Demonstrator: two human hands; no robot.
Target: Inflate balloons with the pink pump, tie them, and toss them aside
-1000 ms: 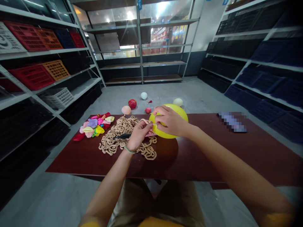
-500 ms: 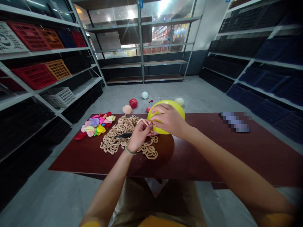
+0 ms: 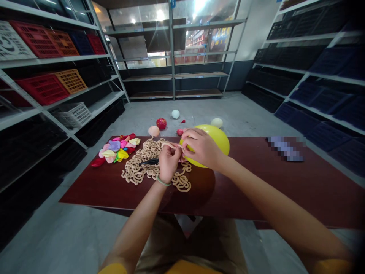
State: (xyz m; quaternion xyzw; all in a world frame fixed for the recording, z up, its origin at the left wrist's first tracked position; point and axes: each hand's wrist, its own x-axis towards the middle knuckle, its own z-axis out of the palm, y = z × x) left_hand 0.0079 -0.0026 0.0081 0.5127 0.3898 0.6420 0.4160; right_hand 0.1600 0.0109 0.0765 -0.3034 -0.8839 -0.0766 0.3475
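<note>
A large inflated yellow balloon (image 3: 219, 141) is over the table's far edge, its neck end turned toward my hands. My right hand (image 3: 202, 147) has its fingers closed at that neck end; the exact pinch is partly hidden. Meeting its fingertips, my left hand (image 3: 168, 163) pinches a beige cord (image 3: 170, 144) between thumb and forefinger. Underneath and to the left lies a tangled heap of thick beige cord (image 3: 137, 167). A dark, slim object (image 3: 149, 162) rests on the heap, partly behind my left hand.
Deflated coloured balloons (image 3: 115, 148) lie on the left of the dark red table (image 3: 256, 179). A blurred-out object (image 3: 286, 148) is at right. On the floor beyond are small inflated balloons, among them a red one (image 3: 161, 123). Shelves with crates (image 3: 75, 114) line the sides.
The yellow balloon has shifted slightly right and down, showing more beyond my right hand. My left hand has turned more upright, and the cord between the fingers shows more clearly.
</note>
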